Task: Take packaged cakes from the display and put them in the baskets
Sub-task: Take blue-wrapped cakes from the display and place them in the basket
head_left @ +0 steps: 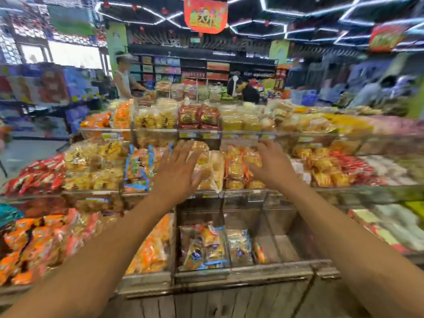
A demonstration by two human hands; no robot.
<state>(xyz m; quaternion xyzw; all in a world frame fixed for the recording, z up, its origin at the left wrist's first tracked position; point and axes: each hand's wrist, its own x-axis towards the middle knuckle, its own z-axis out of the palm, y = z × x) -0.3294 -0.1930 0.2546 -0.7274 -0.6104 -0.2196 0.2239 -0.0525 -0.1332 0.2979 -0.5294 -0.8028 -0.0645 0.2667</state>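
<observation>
Your left grip (176, 171), fingers straight, and your right grip (273, 166), fingers relaxed, both reach empty over the glossy, clear-wrapped golden packaged cakes (212, 171) on the display's middle tier. Below, a clear-walled bin (263, 226) holds crinkly blue-trimmed packets (211, 249).

White light strips (358, 22) are glowing brightly around the red banner (205, 14). Left of the banner, a window (73, 55) is blowing out white. Farther from the banner, the edges are smearing, blocking and bending.
</observation>
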